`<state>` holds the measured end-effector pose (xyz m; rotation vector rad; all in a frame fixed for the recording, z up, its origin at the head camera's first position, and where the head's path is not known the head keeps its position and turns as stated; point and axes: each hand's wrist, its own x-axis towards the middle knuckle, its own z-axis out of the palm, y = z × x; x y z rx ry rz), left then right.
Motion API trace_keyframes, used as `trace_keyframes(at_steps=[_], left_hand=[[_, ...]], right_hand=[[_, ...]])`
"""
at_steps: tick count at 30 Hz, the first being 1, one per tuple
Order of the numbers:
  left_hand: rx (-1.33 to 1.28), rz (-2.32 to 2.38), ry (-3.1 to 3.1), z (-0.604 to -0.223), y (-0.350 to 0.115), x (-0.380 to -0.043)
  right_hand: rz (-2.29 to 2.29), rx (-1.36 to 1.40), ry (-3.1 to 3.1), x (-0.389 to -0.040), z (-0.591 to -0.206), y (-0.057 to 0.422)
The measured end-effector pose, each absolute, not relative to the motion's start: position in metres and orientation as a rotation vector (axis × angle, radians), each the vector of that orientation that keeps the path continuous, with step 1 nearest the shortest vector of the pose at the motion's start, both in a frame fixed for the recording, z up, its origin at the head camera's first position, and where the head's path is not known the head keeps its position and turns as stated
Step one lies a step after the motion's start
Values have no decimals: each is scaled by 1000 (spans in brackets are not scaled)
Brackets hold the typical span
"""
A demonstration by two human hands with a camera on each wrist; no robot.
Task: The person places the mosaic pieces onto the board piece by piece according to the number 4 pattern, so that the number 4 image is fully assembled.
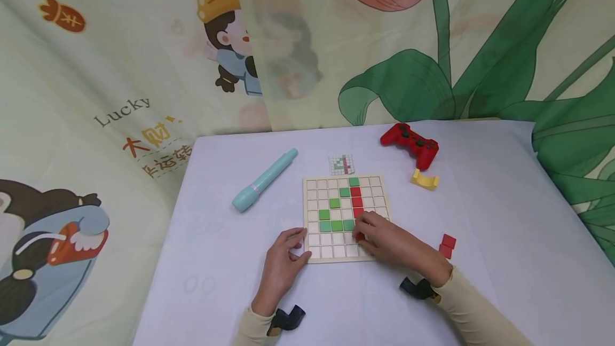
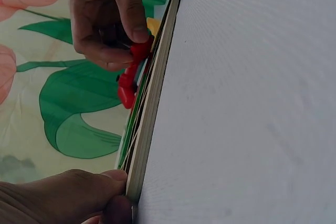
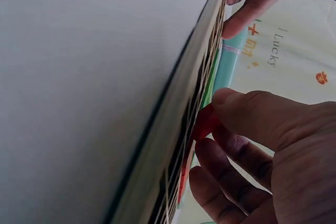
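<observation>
A wooden grid board (image 1: 326,251) lies on the white table, with green tiles (image 1: 334,203) along a slanted line and in a row, and a column of red tiles (image 1: 356,202). My right hand (image 1: 391,236) pinches a red square tile (image 3: 207,123) between thumb and fingers, its edge low at the board's surface. The right wrist view shows that tile tilted. Beside the board's left edge, my left hand (image 1: 282,266) rests its thumb and a finger against the rim near the lower corner. Some cells under my right hand are hidden.
A small pattern card (image 1: 341,164) lies behind the board. Two loose red tiles (image 1: 447,246) sit right of my right hand. Farther back are a red game controller (image 1: 410,144) and a yellow curved block (image 1: 425,179). A teal microphone-shaped stick (image 1: 264,180) lies at left.
</observation>
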<state>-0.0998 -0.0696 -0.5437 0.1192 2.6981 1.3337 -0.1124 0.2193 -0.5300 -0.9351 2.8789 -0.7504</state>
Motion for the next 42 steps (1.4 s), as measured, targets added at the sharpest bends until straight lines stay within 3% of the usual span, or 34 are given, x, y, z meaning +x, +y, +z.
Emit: trace_keyframes(at_steps=[25, 30, 37, 42], left_hand=[[134, 1343, 2714, -545, -60, -105], [122, 1342, 2710, -546, -61, -105], [125, 1328, 2716, -544, -63, -102], [110, 1315, 2718, -544, -65, -99]], right_hand=[[-707, -889, 2917, -108, -529, 240], [-758, -691, 3023, -98, -523, 273], [-739, -137, 3025, -71, -521, 347], [-727, -51, 2926, -52, -535, 371]])
